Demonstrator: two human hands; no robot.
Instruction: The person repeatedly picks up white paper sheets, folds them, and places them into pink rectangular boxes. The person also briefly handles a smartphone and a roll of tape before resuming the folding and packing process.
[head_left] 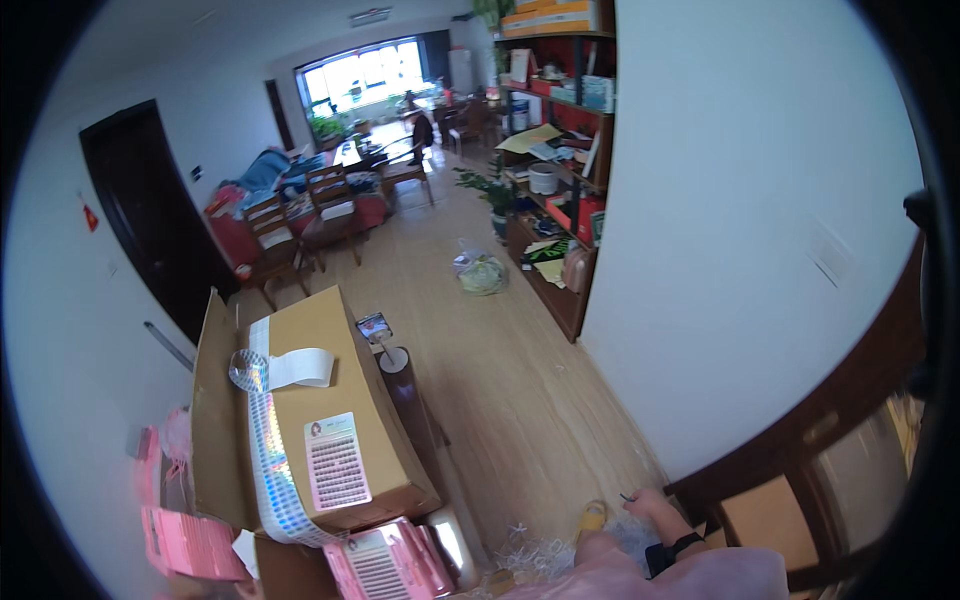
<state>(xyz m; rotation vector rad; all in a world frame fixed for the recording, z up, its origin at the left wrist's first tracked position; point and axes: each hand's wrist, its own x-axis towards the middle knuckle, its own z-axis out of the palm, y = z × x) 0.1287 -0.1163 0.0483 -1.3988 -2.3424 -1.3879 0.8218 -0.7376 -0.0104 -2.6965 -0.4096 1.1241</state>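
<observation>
My right hand [652, 506], with a black band on the wrist, is low at the right, above the floor. Its fingers are closed on a small dark thin object [627, 498] too small to name. A skin-toned patch at the lower left edge, under the pink packs, may be my left hand; its fingers are hidden. On a big cardboard box [395, 450] lie a strip of shiny round stickers [272, 450], a curled white label strip [302, 368] and a card of false lashes [338, 462]. More pink lash packs [388, 562] sit in front, beside a pink stack [190, 543].
Clear plastic scraps [545, 552] litter the floor near a yellow slipper [593, 515]. A phone on a stand [375, 327] is beside the box. Farther off are a filled plastic bag [482, 273], a crowded shelf [560, 190] and wooden chairs [268, 228]. A white wall [740, 220] bounds the right.
</observation>
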